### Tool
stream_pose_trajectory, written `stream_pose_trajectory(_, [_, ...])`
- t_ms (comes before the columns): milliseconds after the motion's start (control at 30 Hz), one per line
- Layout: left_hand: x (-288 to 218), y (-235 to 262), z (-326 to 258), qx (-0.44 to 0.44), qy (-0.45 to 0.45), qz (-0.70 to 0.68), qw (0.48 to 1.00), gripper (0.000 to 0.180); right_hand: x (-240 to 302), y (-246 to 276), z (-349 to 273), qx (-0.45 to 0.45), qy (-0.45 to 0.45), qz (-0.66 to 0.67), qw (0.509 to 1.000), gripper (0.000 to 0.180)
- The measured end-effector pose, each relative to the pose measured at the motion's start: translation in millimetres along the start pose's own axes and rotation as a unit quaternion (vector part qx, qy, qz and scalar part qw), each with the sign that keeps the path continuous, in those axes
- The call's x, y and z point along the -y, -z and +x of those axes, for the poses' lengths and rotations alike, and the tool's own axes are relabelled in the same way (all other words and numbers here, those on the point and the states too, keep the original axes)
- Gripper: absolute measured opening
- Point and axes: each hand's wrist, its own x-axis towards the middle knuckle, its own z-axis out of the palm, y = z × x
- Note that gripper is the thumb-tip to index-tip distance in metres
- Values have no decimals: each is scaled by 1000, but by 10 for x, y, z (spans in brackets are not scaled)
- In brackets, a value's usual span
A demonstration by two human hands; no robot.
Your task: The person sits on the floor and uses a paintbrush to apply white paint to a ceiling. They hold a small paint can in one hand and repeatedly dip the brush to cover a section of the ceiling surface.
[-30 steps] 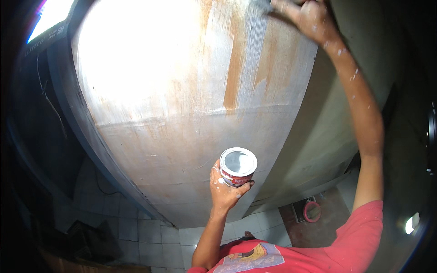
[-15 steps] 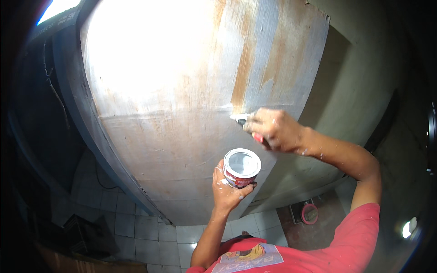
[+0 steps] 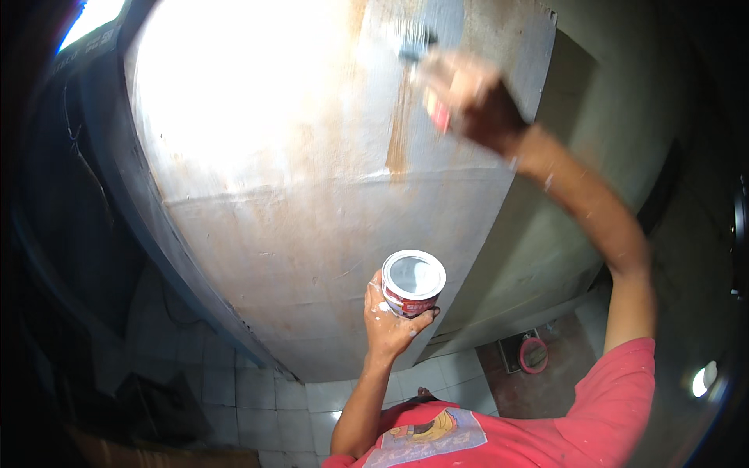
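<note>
Before me stands a large flat panel (image 3: 312,226), streaked with whitish paint over brown. My left hand (image 3: 396,316) grips a small open paint can (image 3: 413,282) with a white rim and red label, held low before the panel. Grey-white paint shows inside the can. Up high, my right hand (image 3: 476,97), blurred by motion, is closed on a paintbrush (image 3: 416,45) with a red handle end. The bristles press on the upper part of the panel, above a narrow brown streak (image 3: 398,129). White spots of paint mark my left hand.
A glaring bright patch (image 3: 234,86) covers the panel's upper left. A dark opening with a blue frame (image 3: 179,273) lies to the left, above white floor tiles (image 3: 292,409). A pink round object (image 3: 533,355) sits on the floor at the lower right.
My right hand has swept the brush upward from the panel's middle seam, and the brown streak is now narrower and more covered. The left hand and can have barely moved.
</note>
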Motion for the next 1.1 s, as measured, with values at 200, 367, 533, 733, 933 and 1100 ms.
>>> stream_pose_trajectory(200, [-90, -62, 32, 5, -1, -28, 1000, 106, 1075, 12, -1003, 80, -2, 298, 951, 23])
stream_pose_trajectory(367, [-130, -19, 30, 12, 39, -71, 997, 112, 196, 28, -348, 49, -115, 422, 898, 23])
stream_pose_trajectory(533, [-99, -18, 15, 22, 12, -33, 999, 109, -891, 376, 287, -117, 53, 2, 992, 13])
stream_pose_trajectory(733, [-77, 33, -16, 8, 31, -21, 999, 107, 71, -93, -273, -72, 18, 81, 994, 29])
stream_pose_trajectory(933, [-34, -54, -1, 3, 39, -50, 998, 107, 1211, 15, -1154, 83, -60, 361, 927, 23])
stream_pose_trajectory(1100, [-77, -27, -1, 19, 59, -52, 997, 110, 513, 77, -786, 15, -146, 413, 899, 16])
